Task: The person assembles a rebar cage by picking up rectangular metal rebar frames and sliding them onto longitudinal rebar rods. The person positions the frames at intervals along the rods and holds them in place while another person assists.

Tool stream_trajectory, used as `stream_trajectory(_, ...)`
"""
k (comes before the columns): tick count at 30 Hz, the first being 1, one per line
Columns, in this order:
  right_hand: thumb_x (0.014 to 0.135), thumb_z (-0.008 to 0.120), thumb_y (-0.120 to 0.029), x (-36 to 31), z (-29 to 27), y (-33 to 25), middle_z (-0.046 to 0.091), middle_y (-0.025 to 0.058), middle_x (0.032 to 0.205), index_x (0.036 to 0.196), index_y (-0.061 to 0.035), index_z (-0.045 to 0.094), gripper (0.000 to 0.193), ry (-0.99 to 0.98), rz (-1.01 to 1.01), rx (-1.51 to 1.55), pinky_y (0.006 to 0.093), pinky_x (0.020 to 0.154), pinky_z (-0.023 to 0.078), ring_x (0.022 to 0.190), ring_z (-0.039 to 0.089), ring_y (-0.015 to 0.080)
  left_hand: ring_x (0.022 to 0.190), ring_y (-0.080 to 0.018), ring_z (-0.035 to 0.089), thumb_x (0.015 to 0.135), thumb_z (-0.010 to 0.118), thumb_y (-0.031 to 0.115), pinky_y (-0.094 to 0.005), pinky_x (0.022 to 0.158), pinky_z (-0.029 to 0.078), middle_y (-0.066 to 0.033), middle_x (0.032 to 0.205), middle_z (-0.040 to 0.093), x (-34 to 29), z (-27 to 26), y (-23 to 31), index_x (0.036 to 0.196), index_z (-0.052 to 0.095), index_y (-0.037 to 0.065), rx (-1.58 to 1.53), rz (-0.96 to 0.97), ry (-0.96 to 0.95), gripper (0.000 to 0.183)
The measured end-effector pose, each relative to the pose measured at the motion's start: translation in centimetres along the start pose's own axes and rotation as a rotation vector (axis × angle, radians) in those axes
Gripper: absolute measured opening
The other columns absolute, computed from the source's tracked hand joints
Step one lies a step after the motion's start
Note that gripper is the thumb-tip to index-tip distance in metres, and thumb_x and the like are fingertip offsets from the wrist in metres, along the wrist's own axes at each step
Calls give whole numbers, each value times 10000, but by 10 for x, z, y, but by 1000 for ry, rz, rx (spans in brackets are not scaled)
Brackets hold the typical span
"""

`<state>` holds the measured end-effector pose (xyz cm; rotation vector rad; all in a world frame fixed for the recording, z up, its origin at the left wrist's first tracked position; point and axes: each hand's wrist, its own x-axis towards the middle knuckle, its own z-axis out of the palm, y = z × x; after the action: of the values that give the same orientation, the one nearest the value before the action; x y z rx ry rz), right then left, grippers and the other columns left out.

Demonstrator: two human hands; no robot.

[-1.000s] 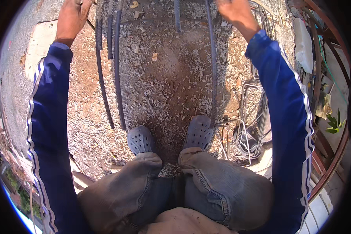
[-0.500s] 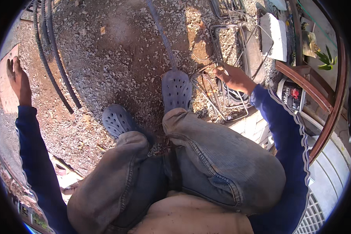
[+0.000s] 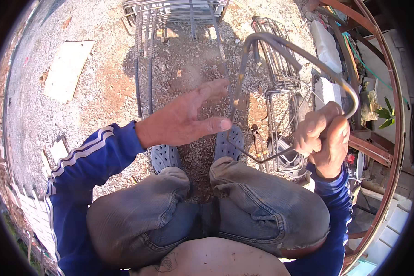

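Note:
My right hand (image 3: 324, 138) is closed around one side of a bent steel rebar stirrup (image 3: 319, 62), raised above the ground in front of my right knee. The stirrup is a roughly rectangular loop, and its upper side shows two bar lengths near the far corner. My left hand (image 3: 184, 119) reaches in from the left with its fingers stretched out and thumb apart, holding nothing. Its fingertips are close to the stirrup's left side; whether they touch cannot be made out. Below the raised loop, more stirrups (image 3: 270, 108) lie on the gravel beside my right foot.
Long ribbed rebars (image 3: 138, 78) run forward to a bar cage (image 3: 175, 8) at the far side. Another stirrup pile (image 3: 280, 57) lies at far right, near white blocks (image 3: 326, 41). A brown metal frame (image 3: 398, 133) edges the right. A flat board (image 3: 71, 69) lies left.
My right hand has lifted a stirrup from beside my right foot. My left hand has swung inward from the far left toward it. The view has shifted, bringing the far bar cage in.

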<state>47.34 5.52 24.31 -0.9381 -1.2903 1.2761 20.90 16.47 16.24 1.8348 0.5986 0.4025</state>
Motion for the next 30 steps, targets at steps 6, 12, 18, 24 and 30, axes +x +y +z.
stream_trajectory(6,1081,278,-427,40,15,19,358,-18,601,1045,-58,520,442,156,-51,283,283,448,486,441,352,94,1143,-141,567,1038,518,296,-306,953,481,-88,1163,621,-22,-15,-14,1289,515,-8,-380,-304,-101,394)
stream_trajectory(12,1077,402,-304,110,37,24,460,-23,621,1166,-10,564,348,-290,87,-413,204,473,387,491,436,46,1160,-166,576,1041,510,215,-337,1002,450,-78,1207,625,-60,31,-31,1224,591,37,-632,-324,-291,268)
stream_trajectory(18,1055,479,-272,139,76,66,506,-9,669,1210,10,565,333,-271,85,-414,211,507,411,557,510,53,1044,-210,634,1052,465,258,-353,940,483,-117,1075,657,-94,19,-50,1285,550,31,-149,-172,-156,337)
stream_trajectory(24,1052,489,-299,133,76,90,525,12,628,1240,1,619,377,-299,176,-401,223,491,417,522,523,59,1079,-188,612,1050,474,274,-346,958,474,-89,1123,651,-101,36,-78,1298,542,35,-794,-438,-104,351)
stream_trajectory(30,1051,474,-306,157,129,125,548,34,624,1179,22,650,393,-477,-139,-739,241,516,452,579,585,88,1070,-168,595,1064,437,323,-329,943,473,-87,1092,646,-105,61,-67,1216,601,20,-644,-497,-143,376)
